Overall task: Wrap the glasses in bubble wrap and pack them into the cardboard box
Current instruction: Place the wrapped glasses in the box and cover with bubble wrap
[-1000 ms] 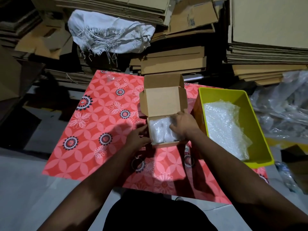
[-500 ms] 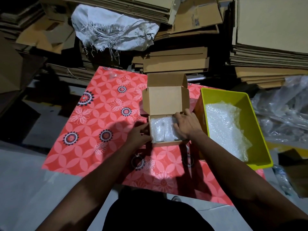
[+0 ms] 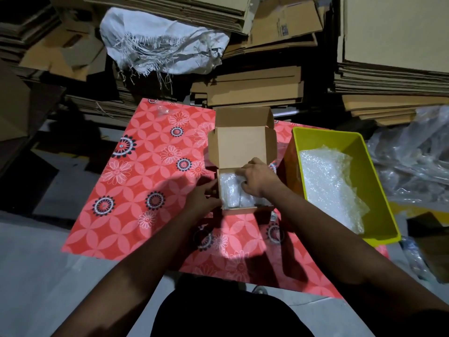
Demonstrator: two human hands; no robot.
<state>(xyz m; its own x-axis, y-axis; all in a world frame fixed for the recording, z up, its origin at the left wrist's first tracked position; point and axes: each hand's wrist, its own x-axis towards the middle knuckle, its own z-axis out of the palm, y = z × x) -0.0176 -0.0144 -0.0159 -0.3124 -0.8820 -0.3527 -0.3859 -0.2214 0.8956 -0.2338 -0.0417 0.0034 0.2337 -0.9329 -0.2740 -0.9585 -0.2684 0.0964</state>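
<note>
While the box (image 3: 239, 210) is steadied from its left side by the left hand (image 3: 202, 199), whose fingers look loosely spread, the wrapped glasses (image 3: 230, 193), lying lengthwise front to back, are pressed directly beneath the curled right hand (image 3: 257, 180).

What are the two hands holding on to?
The left hand steadies the cardboard box by its left wall. The right hand presses on the bubble-wrapped bundles inside.

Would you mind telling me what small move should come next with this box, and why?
Probably lift the right hand clear and fold the lid down: wrapped bundles already fill the cardboard box, the lid stands open behind them, and the left hand steadies its side.
</note>
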